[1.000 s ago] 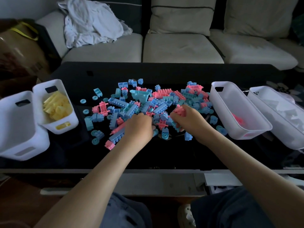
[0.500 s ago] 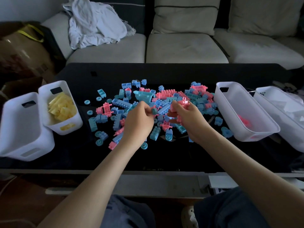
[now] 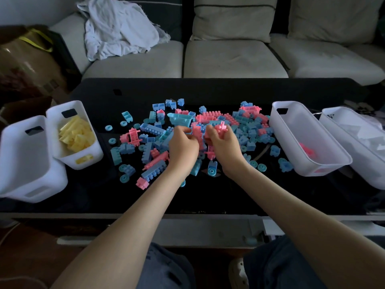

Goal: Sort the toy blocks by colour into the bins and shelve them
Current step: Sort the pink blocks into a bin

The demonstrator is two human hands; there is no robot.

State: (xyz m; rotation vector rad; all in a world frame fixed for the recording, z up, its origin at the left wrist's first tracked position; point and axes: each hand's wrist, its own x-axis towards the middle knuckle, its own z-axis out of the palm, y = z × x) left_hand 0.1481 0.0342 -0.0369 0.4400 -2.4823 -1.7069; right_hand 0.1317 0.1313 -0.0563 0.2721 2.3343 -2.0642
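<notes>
A heap of blue and pink toy blocks (image 3: 245, 130) covers the middle of the black table (image 3: 208, 90). My right hand (image 3: 224, 146) grips a bunch of pink blocks (image 3: 221, 128) above the heap. My left hand (image 3: 183, 146) is curled over the heap beside it, fingers pinching at a pink block; what it holds is mostly hidden. A white bin with yellow blocks (image 3: 83, 161) stands at the left, an empty-looking white bin (image 3: 23, 163) beside it. At the right a white bin with a few pink blocks (image 3: 291, 130) and a further white bin (image 3: 358, 155).
A pale sofa (image 3: 229, 57) runs behind the table with a crumpled white cloth (image 3: 118, 28) on its left seat. A brown bag (image 3: 27, 63) sits at the far left. My knees (image 3: 277, 268) are under the table's near edge.
Both hands rose from the heap's near edge and came together over its centre. The right hand still carries pink blocks, and the view shifted slightly.
</notes>
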